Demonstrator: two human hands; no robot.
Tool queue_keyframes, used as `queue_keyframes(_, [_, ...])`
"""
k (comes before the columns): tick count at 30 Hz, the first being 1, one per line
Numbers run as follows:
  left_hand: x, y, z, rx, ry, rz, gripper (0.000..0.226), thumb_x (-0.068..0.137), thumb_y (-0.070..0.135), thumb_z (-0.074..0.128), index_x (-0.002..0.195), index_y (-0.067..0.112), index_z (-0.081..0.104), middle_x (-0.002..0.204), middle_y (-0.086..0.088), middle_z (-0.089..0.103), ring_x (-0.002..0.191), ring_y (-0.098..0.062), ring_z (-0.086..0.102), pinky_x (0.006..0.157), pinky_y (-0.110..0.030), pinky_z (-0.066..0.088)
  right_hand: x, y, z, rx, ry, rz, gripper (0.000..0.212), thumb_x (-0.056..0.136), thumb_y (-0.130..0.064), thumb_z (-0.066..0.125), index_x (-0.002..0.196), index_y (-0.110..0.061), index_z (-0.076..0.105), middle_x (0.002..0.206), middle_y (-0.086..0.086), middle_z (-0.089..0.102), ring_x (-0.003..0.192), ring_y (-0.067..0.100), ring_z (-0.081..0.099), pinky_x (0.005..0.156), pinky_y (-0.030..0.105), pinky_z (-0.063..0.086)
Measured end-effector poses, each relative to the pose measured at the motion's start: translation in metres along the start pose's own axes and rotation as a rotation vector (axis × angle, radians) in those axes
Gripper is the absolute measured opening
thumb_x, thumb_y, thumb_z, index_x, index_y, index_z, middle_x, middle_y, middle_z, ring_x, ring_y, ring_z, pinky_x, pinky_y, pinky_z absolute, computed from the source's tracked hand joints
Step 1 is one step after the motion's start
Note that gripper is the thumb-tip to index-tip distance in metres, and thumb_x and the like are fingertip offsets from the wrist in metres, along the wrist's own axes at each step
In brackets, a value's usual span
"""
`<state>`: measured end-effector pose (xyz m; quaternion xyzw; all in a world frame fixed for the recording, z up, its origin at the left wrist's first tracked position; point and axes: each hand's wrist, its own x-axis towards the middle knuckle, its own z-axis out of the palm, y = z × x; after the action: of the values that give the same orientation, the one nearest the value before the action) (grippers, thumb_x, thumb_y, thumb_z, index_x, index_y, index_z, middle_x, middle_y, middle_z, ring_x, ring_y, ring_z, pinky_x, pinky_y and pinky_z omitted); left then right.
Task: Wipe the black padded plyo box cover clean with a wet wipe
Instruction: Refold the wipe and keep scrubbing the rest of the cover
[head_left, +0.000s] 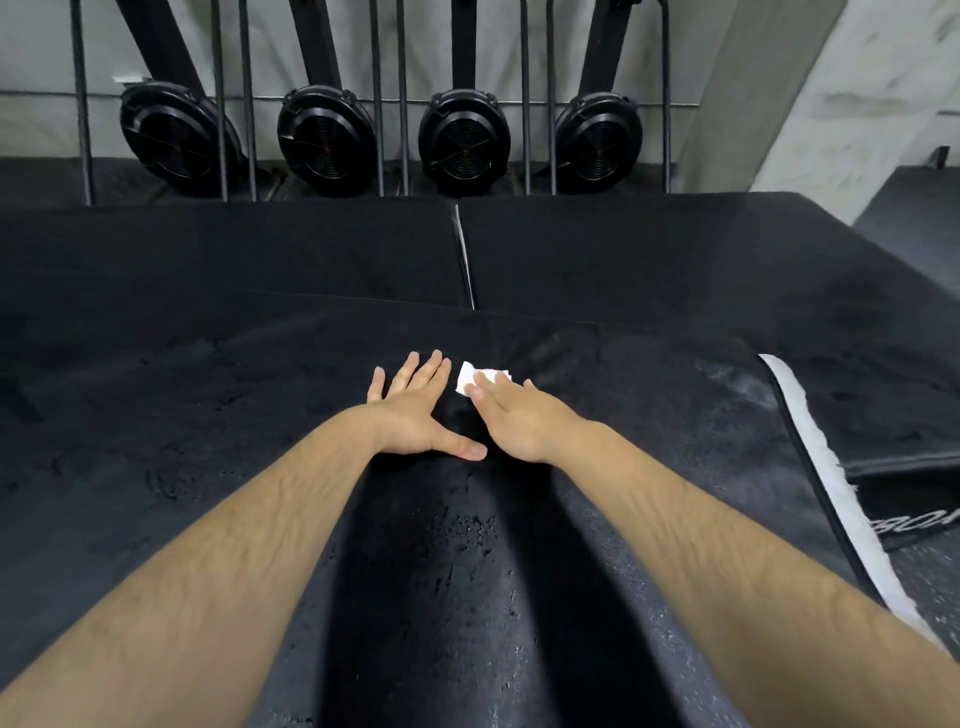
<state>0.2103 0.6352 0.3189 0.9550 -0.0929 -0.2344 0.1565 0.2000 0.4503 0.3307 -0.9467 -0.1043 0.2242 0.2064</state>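
So the key thing here is where the wet wipe sits: it's pinned flat under the tips of the right hand, with a folded white corner poking out on the far-left side of those fingers. They're straight and pressing down, not curled around it. The left hand lies just beside it, palm down, fingers spread wide and holding nothing, thumb nearly touching the right hand. Looks to me like it's just bracing the black padded cover.

The wipe is roughly mid-cover, out at arm's reach. The surface nearer the body, between the forearms, has a wet beaded sheen, while the far strip up to the seam looks duller. My guess is the right hand does the next stroke, pushing away or sideways. The white edge strip is well off to the right.
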Motion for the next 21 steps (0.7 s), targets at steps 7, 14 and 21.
queue_keyframes(7, [0.001, 0.0, 0.001, -0.011, -0.001, 0.012, 0.14, 0.058, 0.088, 0.066, 0.156, 0.033, -0.016, 0.158, 0.022, -0.03, 0.141, -0.004, -0.038, 0.115, -0.047, -0.027, 0.02, 0.004, 0.0, -0.01, -0.015, -0.004, 0.06, 0.105, -0.056, 0.006, 0.161, -0.033, 0.003, 0.168, 0.003, 0.0, 0.154, 0.032, -0.006, 0.126, 0.045, -0.003])
queue_keyframes(14, [0.001, -0.003, 0.0, -0.024, -0.001, 0.015, 0.14, 0.058, 0.087, 0.066, 0.157, 0.032, -0.016, 0.158, 0.022, -0.029, 0.141, -0.004, -0.038, 0.116, -0.048, -0.025, -0.015, -0.011, -0.002, -0.036, -0.024, -0.067, 0.051, 0.112, -0.032, 0.012, 0.161, -0.022, 0.007, 0.169, 0.001, -0.004, 0.154, 0.026, -0.009, 0.122, 0.037, -0.005])
queue_keyframes(21, [-0.005, 0.001, 0.0, -0.05, 0.039, 0.004, 0.142, 0.051, 0.086, 0.065, 0.158, 0.031, -0.01, 0.161, 0.021, -0.024, 0.144, -0.004, -0.033, 0.117, -0.047, -0.024, -0.005, -0.011, 0.007, -0.226, 0.003, -0.109, 0.052, 0.111, -0.029, 0.017, 0.161, -0.021, 0.01, 0.169, -0.003, 0.0, 0.155, 0.017, -0.006, 0.124, 0.044, -0.005])
